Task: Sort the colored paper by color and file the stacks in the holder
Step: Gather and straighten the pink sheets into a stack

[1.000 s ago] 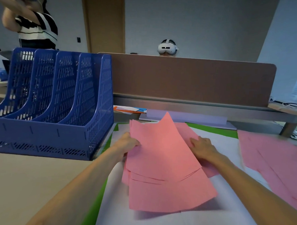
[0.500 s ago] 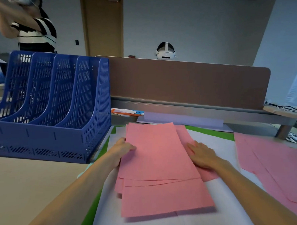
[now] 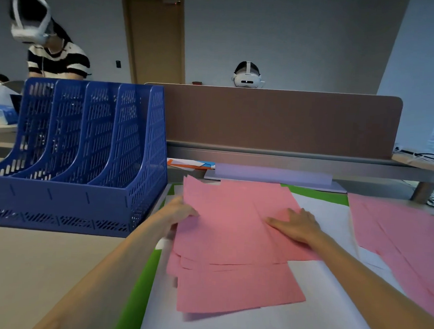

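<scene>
Behind the tan desk (image 3: 44,268) runs a brown divider wall (image 3: 275,122), and a person in a striped top (image 3: 59,60) stands past it. A blue holder (image 3: 80,198) with four slots sits at the left of the desk. None of the sorted paper shows in it yet.

Near its right side, a messy pink pile (image 3: 232,239) lies on big white sheets (image 3: 253,325), with green paper (image 3: 141,285) peeking out below. More pink paper (image 3: 394,234) lies well apart to the right.

The left hand (image 3: 180,211) holds the pile's left edge. Its thumb is on top, and its other fingers are tucked out of sight. The right hand (image 3: 299,225) lies flat on the pile with its fingers spread, pressing down.

I think the person is tidying the pink sheets into one neat stack. Paper like this is light, thin and floppy. The sheets slide over each other easily, and the corners can bend. It would be best to hold both long edges, tap them straight, then lift the whole stack with one hand underneath.
</scene>
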